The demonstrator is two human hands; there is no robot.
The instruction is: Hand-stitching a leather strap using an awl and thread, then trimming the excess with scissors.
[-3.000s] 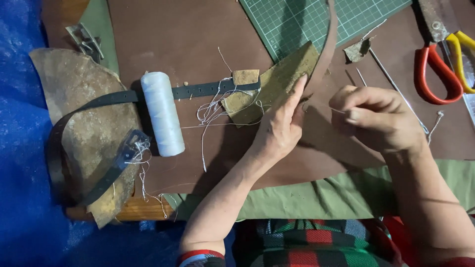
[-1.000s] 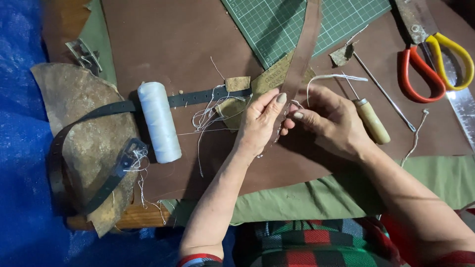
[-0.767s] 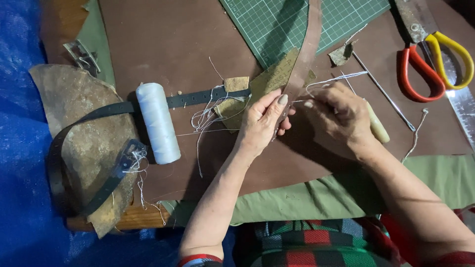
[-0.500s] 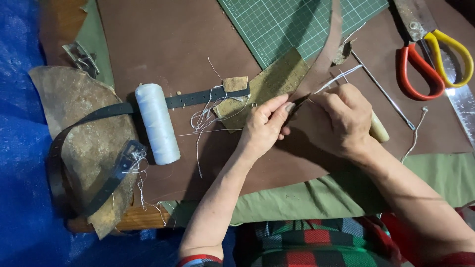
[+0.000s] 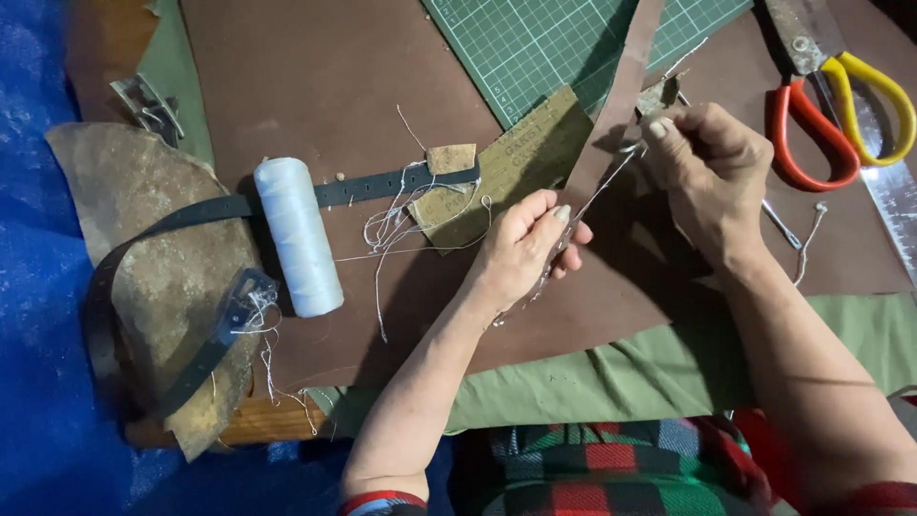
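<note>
My left hand pinches the lower end of a long brown leather strap that rises toward the green cutting mat. A little higher and to the right, my right hand is closed on a white thread drawn taut from the strap's edge; whether it holds a needle I cannot tell. An olive sandpaper piece lies just left of my left hand. A white thread spool rests further left across a black belt.
Red and yellow scissors and a metal ruler lie at the right. A worn leather piece sits at the left beside blue tarp. Brown leather sheet covers the table; olive cloth lies along its near edge.
My right hand dropped the wooden-handled awl's area and rose up-right, pulling the thread taut. The strap has lifted with it. My left hand stays pinching the strap.
</note>
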